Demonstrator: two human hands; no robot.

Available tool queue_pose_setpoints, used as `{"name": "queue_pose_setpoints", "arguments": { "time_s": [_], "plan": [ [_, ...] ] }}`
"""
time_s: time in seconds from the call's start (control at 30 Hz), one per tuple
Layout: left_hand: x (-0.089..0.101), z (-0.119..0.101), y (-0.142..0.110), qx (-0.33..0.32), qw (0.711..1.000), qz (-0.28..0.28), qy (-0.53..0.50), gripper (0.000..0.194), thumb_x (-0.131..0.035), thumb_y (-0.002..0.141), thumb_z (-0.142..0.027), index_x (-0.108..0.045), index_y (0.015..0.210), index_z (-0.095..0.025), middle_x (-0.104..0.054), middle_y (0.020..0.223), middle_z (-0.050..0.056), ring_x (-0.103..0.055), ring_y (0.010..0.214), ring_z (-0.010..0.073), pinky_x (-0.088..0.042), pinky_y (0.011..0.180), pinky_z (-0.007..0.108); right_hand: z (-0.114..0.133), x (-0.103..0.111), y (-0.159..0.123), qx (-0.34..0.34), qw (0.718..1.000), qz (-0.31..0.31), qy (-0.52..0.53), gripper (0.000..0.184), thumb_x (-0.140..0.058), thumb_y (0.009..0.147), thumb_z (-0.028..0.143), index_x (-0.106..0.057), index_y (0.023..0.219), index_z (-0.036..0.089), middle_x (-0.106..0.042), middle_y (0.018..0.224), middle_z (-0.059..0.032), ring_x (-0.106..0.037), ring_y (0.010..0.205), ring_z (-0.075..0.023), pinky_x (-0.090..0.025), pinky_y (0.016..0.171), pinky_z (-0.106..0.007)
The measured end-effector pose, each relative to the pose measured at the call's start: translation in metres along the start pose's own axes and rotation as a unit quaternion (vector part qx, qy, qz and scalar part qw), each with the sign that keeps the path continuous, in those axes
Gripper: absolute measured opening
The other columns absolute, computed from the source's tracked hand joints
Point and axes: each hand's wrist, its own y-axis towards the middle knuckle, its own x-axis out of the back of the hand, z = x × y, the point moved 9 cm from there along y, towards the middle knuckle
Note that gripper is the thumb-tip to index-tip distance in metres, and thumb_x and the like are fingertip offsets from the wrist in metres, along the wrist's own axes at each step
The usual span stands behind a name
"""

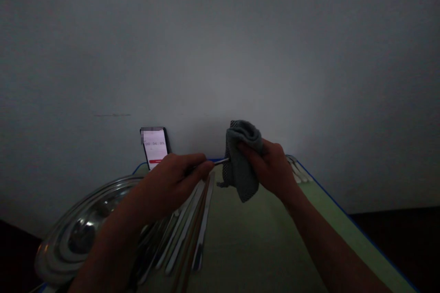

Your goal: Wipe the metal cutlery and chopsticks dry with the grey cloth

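My left hand (175, 176) is closed on a slim metal piece of cutlery (221, 161), pinched between thumb and fingers above the table. Its far end disappears into a folded grey cloth (244, 171), so I cannot tell what kind of cutlery it is. My right hand (271, 162) grips that cloth from the right side, wrapping it around the hidden end. Below my left hand lies a row of table knives (205, 224) with wooden chopsticks (197, 229) among them, partly covered by my forearm.
A large shiny metal bowl (57, 249) stands on the left. Behind it a phone (155, 146) showing a timer leans against the pale wall (220, 55). Several spoons (300, 173) lie at the far right of the green tabletop (247, 247), which has a blue edge.
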Motion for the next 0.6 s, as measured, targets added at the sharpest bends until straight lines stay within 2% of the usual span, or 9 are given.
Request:
{"name": "queue_pose_setpoints", "arguments": {
  "time_s": [0.07, 0.13, 0.17, 0.23, 0.3, 0.33, 0.4, 0.5, 0.6],
  "plan": [
    [0.002, -0.001, 0.001, 0.002, 1.000, -0.018, -0.006, 0.034, -0.036, 0.087, -0.034, -0.048, 0.061, -0.017, -0.041, 0.050, -0.006, -0.040, 0.046, 0.0081, -0.027, 0.047, 0.021, -0.005, 0.005, -0.002, -0.034, 0.997, -0.060, 0.023, 0.030, -0.050, 0.083, 0.039, -0.066, 0.081, 0.014, -0.062, 0.064, 0.0007, -0.052, 0.059, -0.0119, -0.038, 0.053, -0.021],
    [0.003, 0.000, 0.000, 0.004, 1.000, -0.024, -0.008, 0.034, -0.037, 0.087, -0.034, -0.048, 0.060, -0.017, -0.040, 0.050, -0.006, -0.039, 0.046, 0.0076, -0.027, 0.047, 0.021, -0.010, 0.001, -0.002, -0.062, 0.997, -0.045, 0.033, 0.033, -0.049, 0.083, 0.041, -0.066, 0.079, 0.013, -0.064, 0.066, -0.0003, -0.053, 0.059, -0.0124, -0.039, 0.052, -0.022],
    [0.002, 0.001, -0.001, 0.005, 1.000, -0.020, -0.008, 0.034, -0.038, 0.087, -0.033, -0.048, 0.060, -0.016, -0.040, 0.050, -0.006, -0.038, 0.046, 0.0075, -0.026, 0.047, 0.021, -0.013, -0.005, -0.002, -0.073, 0.997, -0.006, 0.031, 0.033, -0.049, 0.083, 0.041, -0.066, 0.077, 0.013, -0.064, 0.067, -0.0008, -0.053, 0.059, -0.0128, -0.039, 0.052, -0.022],
    [-0.003, 0.004, -0.002, 0.006, 1.000, 0.006, -0.010, 0.034, -0.038, 0.088, -0.033, -0.051, 0.061, -0.016, -0.040, 0.050, -0.006, -0.038, 0.046, 0.0074, -0.026, 0.047, 0.021, -0.016, -0.021, -0.004, -0.084, 0.990, 0.113, 0.024, 0.029, -0.051, 0.081, 0.039, -0.065, 0.076, 0.014, -0.065, 0.070, -0.0017, -0.055, 0.061, -0.0139, -0.041, 0.053, -0.023],
    [-0.012, 0.007, -0.004, 0.002, 0.999, 0.040, -0.013, 0.034, -0.039, 0.088, -0.033, -0.055, 0.064, -0.015, -0.042, 0.051, -0.006, -0.039, 0.047, 0.0074, -0.026, 0.047, 0.021, -0.017, -0.033, -0.011, -0.079, 0.969, 0.233, 0.029, 0.021, -0.057, 0.078, 0.035, -0.066, 0.081, 0.016, -0.066, 0.074, -0.0013, -0.057, 0.066, -0.0154, -0.043, 0.056, -0.024],
    [-0.016, 0.009, -0.004, -0.002, 0.998, 0.054, -0.016, 0.034, -0.039, 0.089, -0.034, -0.057, 0.066, -0.015, -0.044, 0.052, -0.005, -0.039, 0.047, 0.0075, -0.026, 0.047, 0.021, -0.018, -0.036, -0.015, -0.079, 0.959, 0.272, 0.032, 0.019, -0.058, 0.077, 0.033, -0.066, 0.083, 0.017, -0.067, 0.075, -0.0011, -0.058, 0.066, -0.0157, -0.043, 0.056, -0.024],
    [-0.022, 0.012, -0.004, -0.009, 0.997, 0.069, -0.021, 0.034, -0.039, 0.089, -0.034, -0.057, 0.068, -0.015, -0.046, 0.053, -0.005, -0.040, 0.048, 0.0077, -0.026, 0.047, 0.021, -0.020, -0.037, -0.018, -0.079, 0.947, 0.311, 0.035, 0.018, -0.059, 0.076, 0.031, -0.067, 0.085, 0.018, -0.067, 0.075, -0.0007, -0.058, 0.066, -0.0157, -0.043, 0.055, -0.024],
    [-0.026, 0.014, -0.001, -0.014, 0.997, 0.063, -0.033, 0.034, -0.038, 0.090, -0.034, -0.055, 0.068, -0.015, -0.044, 0.054, -0.005, -0.040, 0.049, 0.0079, -0.027, 0.048, 0.021, -0.020, -0.032, -0.014, -0.078, 0.955, 0.286, 0.029, 0.019, -0.058, 0.076, 0.033, -0.067, 0.083, 0.018, -0.066, 0.074, -0.0005, -0.058, 0.065, -0.0158, -0.043, 0.056, -0.024],
    [-0.021, 0.014, 0.004, -0.007, 0.999, 0.015, -0.046, 0.035, -0.036, 0.091, -0.035, -0.052, 0.066, -0.016, -0.041, 0.053, -0.006, -0.039, 0.049, 0.0080, -0.027, 0.048, 0.021, -0.021, -0.016, -0.002, -0.099, 0.984, 0.146, 0.021, 0.026, -0.054, 0.079, 0.039, -0.066, 0.080, 0.016, -0.065, 0.071, -0.0024, -0.057, 0.063, -0.0161, -0.043, 0.056, -0.025]
  ]
}}
